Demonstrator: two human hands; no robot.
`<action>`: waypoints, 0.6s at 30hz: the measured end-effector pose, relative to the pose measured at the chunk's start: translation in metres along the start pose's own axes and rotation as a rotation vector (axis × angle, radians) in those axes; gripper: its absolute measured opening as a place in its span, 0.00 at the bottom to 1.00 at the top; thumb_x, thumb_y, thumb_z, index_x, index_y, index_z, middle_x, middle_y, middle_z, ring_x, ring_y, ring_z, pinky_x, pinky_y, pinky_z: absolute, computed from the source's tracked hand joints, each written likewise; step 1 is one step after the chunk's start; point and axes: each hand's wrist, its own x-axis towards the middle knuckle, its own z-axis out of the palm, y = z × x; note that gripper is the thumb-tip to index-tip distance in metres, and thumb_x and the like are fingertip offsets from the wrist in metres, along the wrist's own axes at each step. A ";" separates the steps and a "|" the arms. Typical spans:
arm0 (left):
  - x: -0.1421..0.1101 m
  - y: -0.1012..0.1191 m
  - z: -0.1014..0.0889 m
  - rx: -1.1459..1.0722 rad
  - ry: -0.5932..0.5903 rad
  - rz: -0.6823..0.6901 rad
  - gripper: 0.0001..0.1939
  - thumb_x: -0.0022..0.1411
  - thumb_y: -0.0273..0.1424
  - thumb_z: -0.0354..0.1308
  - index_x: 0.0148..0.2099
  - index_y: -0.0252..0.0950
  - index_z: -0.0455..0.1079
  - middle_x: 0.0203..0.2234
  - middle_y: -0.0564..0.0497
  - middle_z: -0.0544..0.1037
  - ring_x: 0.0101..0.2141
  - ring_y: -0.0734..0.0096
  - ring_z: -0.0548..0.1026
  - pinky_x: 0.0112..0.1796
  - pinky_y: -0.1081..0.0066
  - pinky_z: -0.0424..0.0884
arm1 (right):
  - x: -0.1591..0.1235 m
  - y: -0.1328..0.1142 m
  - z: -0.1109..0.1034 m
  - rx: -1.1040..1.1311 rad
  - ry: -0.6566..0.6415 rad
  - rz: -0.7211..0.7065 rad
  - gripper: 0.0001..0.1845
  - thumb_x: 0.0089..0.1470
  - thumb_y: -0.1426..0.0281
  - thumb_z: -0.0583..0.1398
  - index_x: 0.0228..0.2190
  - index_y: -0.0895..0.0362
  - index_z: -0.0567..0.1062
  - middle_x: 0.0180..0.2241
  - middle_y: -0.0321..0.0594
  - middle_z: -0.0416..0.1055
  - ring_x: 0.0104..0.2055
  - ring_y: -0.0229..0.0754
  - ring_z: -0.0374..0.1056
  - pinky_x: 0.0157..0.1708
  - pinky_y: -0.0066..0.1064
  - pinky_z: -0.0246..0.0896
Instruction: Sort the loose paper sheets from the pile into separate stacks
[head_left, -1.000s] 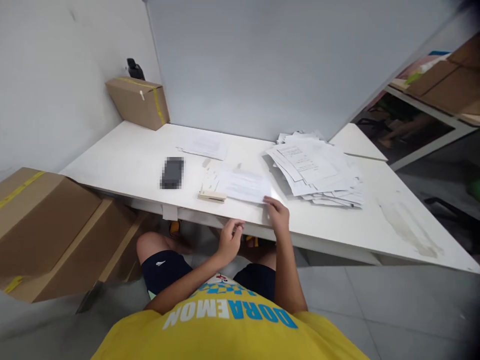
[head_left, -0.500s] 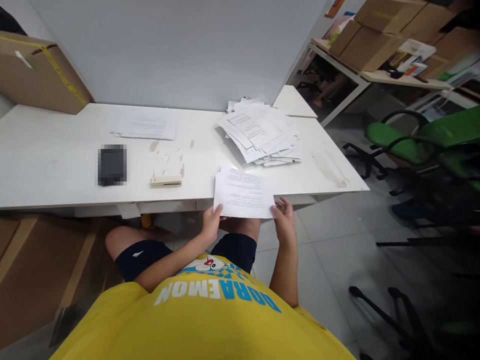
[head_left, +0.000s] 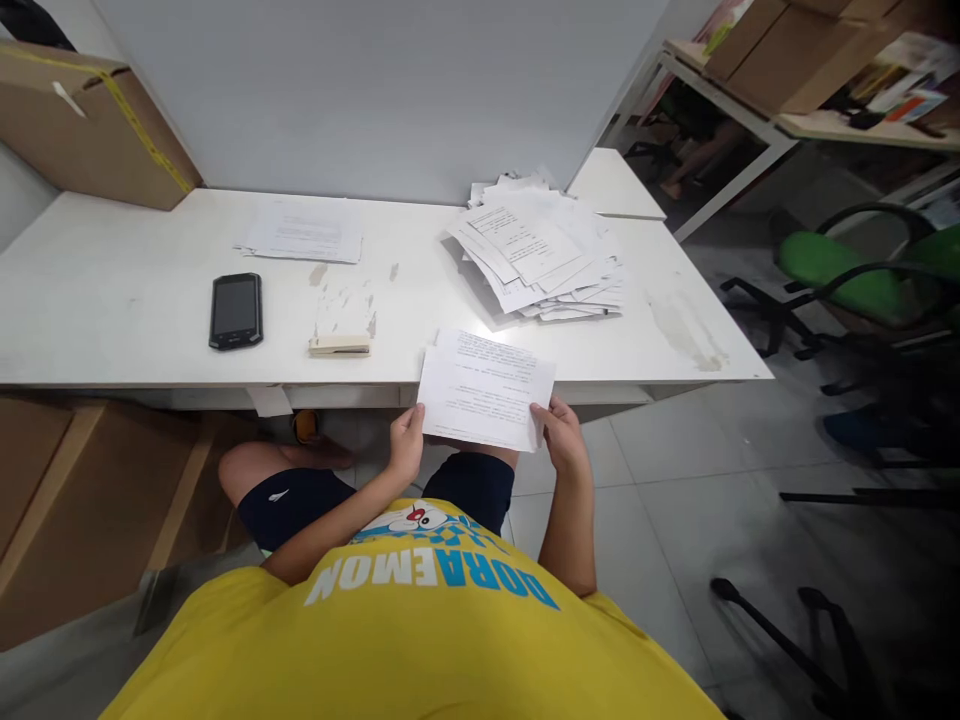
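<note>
Printed paper sheets [head_left: 484, 390] are held up at the table's front edge, partly over my lap. My left hand [head_left: 406, 440] pinches their left edge between thumb and fingers. At the right edge, my right hand [head_left: 561, 432] grips them with the thumb on top. The sheets lie slightly out of line, one peeking out behind another. A cream stapler [head_left: 340, 346] rests on the table to the left of the papers. Behind the papers, to the right, is a large untidy heap of printed sheets [head_left: 540, 250].
On the white table [head_left: 150, 230] lie a black phone [head_left: 236, 311] and a thin paper stack [head_left: 304, 232]. A taped cardboard box [head_left: 97, 130] stands at the back left. More cardboard boxes [head_left: 82, 500] are below left. A green chair [head_left: 840, 270] stands right.
The sheets have come off the table toward me and are now gripped by both hands. Their left edge has shifted slightly left in the last half second. My view has swung right.
</note>
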 end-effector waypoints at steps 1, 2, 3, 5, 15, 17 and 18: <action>-0.001 0.001 -0.002 0.001 0.030 0.018 0.28 0.53 0.56 0.63 0.30 0.33 0.75 0.29 0.47 0.80 0.34 0.63 0.75 0.34 0.70 0.69 | 0.000 -0.001 0.001 -0.009 -0.019 0.008 0.25 0.40 0.59 0.70 0.42 0.55 0.80 0.46 0.44 0.80 0.50 0.55 0.73 0.52 0.46 0.67; -0.002 0.003 -0.004 -0.006 0.064 0.035 0.27 0.53 0.56 0.63 0.30 0.33 0.75 0.29 0.47 0.80 0.35 0.62 0.75 0.35 0.70 0.70 | 0.001 -0.001 0.001 -0.016 -0.040 0.015 0.24 0.41 0.59 0.70 0.42 0.54 0.80 0.45 0.44 0.80 0.50 0.55 0.73 0.52 0.45 0.67; -0.003 0.004 -0.006 -0.019 0.097 0.053 0.26 0.54 0.55 0.63 0.31 0.33 0.76 0.30 0.46 0.80 0.37 0.61 0.76 0.36 0.69 0.70 | 0.001 -0.001 0.002 -0.022 -0.063 0.020 0.24 0.41 0.59 0.70 0.42 0.54 0.80 0.46 0.43 0.80 0.50 0.54 0.73 0.52 0.45 0.67; -0.004 0.007 -0.009 -0.072 0.126 0.075 0.24 0.54 0.53 0.64 0.36 0.34 0.77 0.35 0.45 0.81 0.43 0.59 0.76 0.41 0.69 0.71 | 0.003 -0.002 0.005 -0.032 -0.105 0.025 0.23 0.42 0.59 0.69 0.42 0.53 0.80 0.45 0.42 0.80 0.49 0.53 0.74 0.50 0.44 0.67; -0.004 0.017 -0.030 -0.231 0.008 -0.123 0.26 0.42 0.45 0.74 0.38 0.35 0.71 0.33 0.49 0.81 0.35 0.64 0.78 0.36 0.70 0.72 | 0.002 -0.032 0.006 -0.403 -0.147 0.020 0.19 0.43 0.54 0.65 0.32 0.56 0.80 0.31 0.40 0.78 0.37 0.49 0.71 0.36 0.36 0.64; -0.007 0.019 -0.043 -0.236 0.082 -0.110 0.30 0.40 0.44 0.75 0.41 0.36 0.69 0.34 0.49 0.81 0.35 0.65 0.78 0.37 0.70 0.73 | 0.011 -0.056 0.011 -0.505 -0.068 -0.141 0.17 0.45 0.56 0.63 0.30 0.56 0.78 0.29 0.38 0.75 0.35 0.45 0.68 0.35 0.34 0.61; -0.009 0.020 -0.051 -0.237 0.126 -0.104 0.33 0.39 0.43 0.76 0.45 0.37 0.68 0.35 0.49 0.81 0.36 0.64 0.79 0.38 0.69 0.73 | 0.019 -0.069 0.017 -0.516 -0.012 -0.240 0.16 0.46 0.57 0.62 0.31 0.56 0.78 0.28 0.37 0.74 0.34 0.44 0.66 0.34 0.33 0.60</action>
